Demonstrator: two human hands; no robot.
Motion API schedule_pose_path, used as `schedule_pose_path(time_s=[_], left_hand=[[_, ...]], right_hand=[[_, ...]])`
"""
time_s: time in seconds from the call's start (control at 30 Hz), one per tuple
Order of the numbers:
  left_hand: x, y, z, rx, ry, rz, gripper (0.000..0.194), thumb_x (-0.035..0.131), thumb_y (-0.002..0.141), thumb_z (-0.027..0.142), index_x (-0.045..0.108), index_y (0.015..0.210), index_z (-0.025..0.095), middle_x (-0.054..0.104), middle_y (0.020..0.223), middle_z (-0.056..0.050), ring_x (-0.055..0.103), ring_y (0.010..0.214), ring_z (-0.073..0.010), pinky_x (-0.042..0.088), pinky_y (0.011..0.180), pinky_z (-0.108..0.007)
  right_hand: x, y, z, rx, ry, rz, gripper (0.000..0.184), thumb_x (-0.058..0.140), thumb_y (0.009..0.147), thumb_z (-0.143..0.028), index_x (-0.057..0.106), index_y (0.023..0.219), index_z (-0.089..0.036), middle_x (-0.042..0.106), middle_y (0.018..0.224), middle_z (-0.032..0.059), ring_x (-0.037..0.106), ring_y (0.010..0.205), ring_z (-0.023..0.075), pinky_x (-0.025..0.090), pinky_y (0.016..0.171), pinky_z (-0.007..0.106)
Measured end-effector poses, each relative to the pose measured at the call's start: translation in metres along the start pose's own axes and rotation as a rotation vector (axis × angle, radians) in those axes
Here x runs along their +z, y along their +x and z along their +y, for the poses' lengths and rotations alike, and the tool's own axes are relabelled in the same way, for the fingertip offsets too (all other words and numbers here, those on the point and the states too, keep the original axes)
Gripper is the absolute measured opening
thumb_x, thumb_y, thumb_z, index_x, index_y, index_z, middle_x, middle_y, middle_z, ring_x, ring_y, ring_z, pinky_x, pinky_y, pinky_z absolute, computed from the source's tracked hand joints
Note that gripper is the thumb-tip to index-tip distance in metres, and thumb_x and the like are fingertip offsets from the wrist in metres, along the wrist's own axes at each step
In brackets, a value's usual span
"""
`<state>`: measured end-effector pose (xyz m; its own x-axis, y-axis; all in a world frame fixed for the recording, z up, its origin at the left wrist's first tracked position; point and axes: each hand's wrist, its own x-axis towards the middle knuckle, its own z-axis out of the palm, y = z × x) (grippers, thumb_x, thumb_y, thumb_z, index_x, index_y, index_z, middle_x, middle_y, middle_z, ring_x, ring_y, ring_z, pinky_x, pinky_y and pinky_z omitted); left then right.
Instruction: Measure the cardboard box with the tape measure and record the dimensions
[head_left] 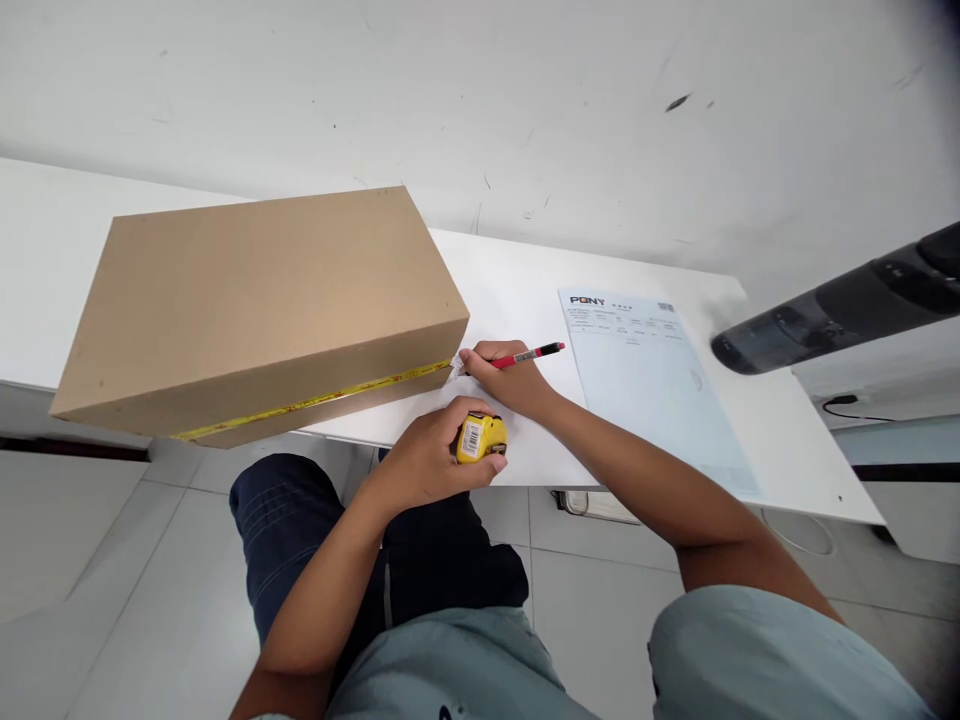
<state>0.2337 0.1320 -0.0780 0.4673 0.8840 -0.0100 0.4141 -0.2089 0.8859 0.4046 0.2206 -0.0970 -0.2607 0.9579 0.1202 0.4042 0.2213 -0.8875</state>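
Where the brown cardboard box [262, 280] lies: left of your nearer right hand [510, 382], long axis sideways.
Left hand [424, 450]: grips yellow tape measure [480, 437].
Right hand: pinches red-black pen [529, 355].

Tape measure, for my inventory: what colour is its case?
The tape measure is mostly yellow; head view.

Sheet [645, 400]: bore PONY [586, 301] at its top left; smaller print was too fine to read. Tape measure [491, 432]: carried a barcode label [472, 438], wording illegible.
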Motion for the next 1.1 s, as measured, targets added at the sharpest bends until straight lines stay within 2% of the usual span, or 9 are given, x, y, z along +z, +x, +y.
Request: schedule_pose_path(time_s=[0.13,0.33,0.5,0.6,0.77,0.83,0.97,1.1], left_hand=[[0.0,0.0,0.001,0.02,0.011,-0.001,0.039,0.068,0.08,0.039,0.056,0.115,0.028,0.066,0.09,0.003,0.059,0.074,-0.0152,0.045,0.067,-0.027],[0.0,0.0,0.002,0.023,0.018,0.0,0.039,0.068,0.079,0.04,0.057,0.114,0.028,0.066,0.09,0.004,0.058,0.074,-0.015,0.044,0.067,-0.027],[0.0,0.0,0.001,-0.005,0.003,0.0,0.04,0.068,0.079,0.039,0.056,0.115,0.028,0.066,0.087,0.004,0.058,0.073,-0.0148,0.044,0.067,-0.027],[0.0,0.0,-0.001,-0.002,-0.031,-0.004,0.041,0.068,0.079,0.039,0.055,0.116,0.028,0.066,0.088,0.004,0.059,0.073,-0.015,0.045,0.067,-0.027],[0.001,0.0,-0.002,0.007,-0.023,0.013,0.04,0.068,0.079,0.035,0.054,0.116,0.027,0.067,0.092,0.004,0.061,0.076,-0.015,0.045,0.069,-0.027],[0.002,0.0,-0.002,0.007,-0.015,0.021,0.04,0.068,0.079,0.033,0.054,0.116,0.027,0.067,0.092,0.003,0.061,0.077,-0.0152,0.046,0.07,-0.027],[0.003,0.001,-0.006,0.034,-0.017,0.031,0.04,0.066,0.079,0.027,0.053,0.117,0.027,0.069,0.101,0.001,0.062,0.082,-0.0157,0.047,0.074,-0.028],[0.004,0.001,-0.01,0.024,-0.071,0.019,0.041,0.065,0.08,0.026,0.051,0.119,0.027,0.069,0.109,-0.001,0.064,0.085,-0.0162,0.049,0.075,-0.028]], right_hand=[[0.0,-0.001,-0.003,-0.004,0.008,-0.008,0.042,0.056,0.088,-0.041,0.051,0.052,-0.021,0.053,0.054,-0.0004,0.046,0.055,0.0134,0.034,0.053,0.03],[0.0,-0.002,-0.001,-0.016,-0.017,0.066,0.042,0.056,0.089,-0.039,0.05,0.052,-0.021,0.05,0.052,-0.0016,0.044,0.054,0.0129,0.034,0.053,0.03],[-0.002,-0.001,0.001,0.005,0.025,-0.015,0.039,0.057,0.089,-0.04,0.059,0.056,-0.019,0.06,0.057,0.0006,0.05,0.056,0.0135,0.037,0.054,0.029],[-0.001,-0.001,0.002,-0.018,0.008,0.021,0.042,0.056,0.09,-0.04,0.056,0.054,-0.019,0.06,0.057,0.0006,0.051,0.056,0.0134,0.038,0.054,0.029],[0.001,-0.002,0.003,-0.011,-0.007,0.106,0.043,0.058,0.09,-0.041,0.054,0.052,-0.02,0.051,0.051,-0.0017,0.044,0.052,0.0126,0.033,0.051,0.03],[0.0,-0.001,0.003,0.002,0.003,0.089,0.043,0.059,0.089,-0.042,0.055,0.053,-0.02,0.052,0.051,-0.0016,0.044,0.052,0.0128,0.033,0.051,0.029],[-0.001,0.0,0.002,0.01,0.042,0.026,0.042,0.057,0.089,-0.043,0.058,0.055,-0.019,0.06,0.057,0.0008,0.05,0.057,0.0141,0.038,0.055,0.03],[0.0,0.0,0.0,0.021,0.042,0.081,0.042,0.057,0.088,-0.037,0.05,0.051,-0.02,0.052,0.052,-0.0015,0.046,0.054,0.0126,0.036,0.054,0.029]])
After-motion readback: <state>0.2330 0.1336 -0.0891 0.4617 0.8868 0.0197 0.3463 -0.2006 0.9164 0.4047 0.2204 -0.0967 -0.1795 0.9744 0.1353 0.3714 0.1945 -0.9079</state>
